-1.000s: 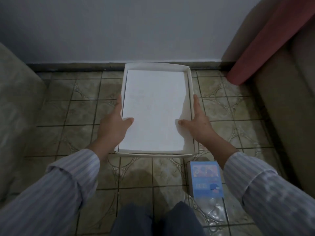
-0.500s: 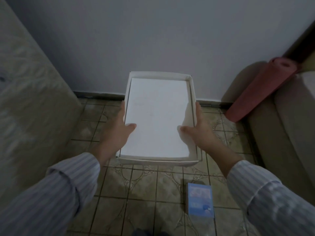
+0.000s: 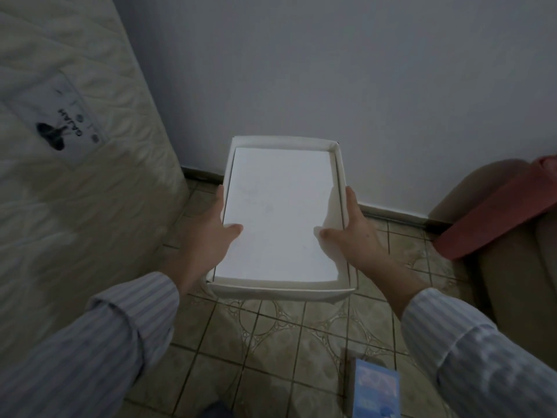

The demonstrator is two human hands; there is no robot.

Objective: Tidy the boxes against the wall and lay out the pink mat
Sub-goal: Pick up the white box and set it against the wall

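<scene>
A shallow white box (image 3: 280, 289) with a white sheet inside is held up off the tiled floor, in front of the wall. My left hand (image 3: 211, 233) grips its left side, thumb over the rim on the sheet. My right hand (image 3: 352, 233) grips the right side the same way. A rolled pink mat (image 3: 494, 212) leans at the right between the wall and a brown sofa. A small blue box (image 3: 376, 390) lies on the floor at the lower right.
A quilted mattress (image 3: 75, 191) stands on edge along the left. A brown sofa (image 3: 518, 291) fills the right side. Tiled floor (image 3: 271, 357) lies between them, ending at a dark skirting board (image 3: 394, 214) under the grey wall.
The white box has risen from the floor in both hands. The view has tilted upward, so more wall and mattress show and the blue box sits lower in the frame.
</scene>
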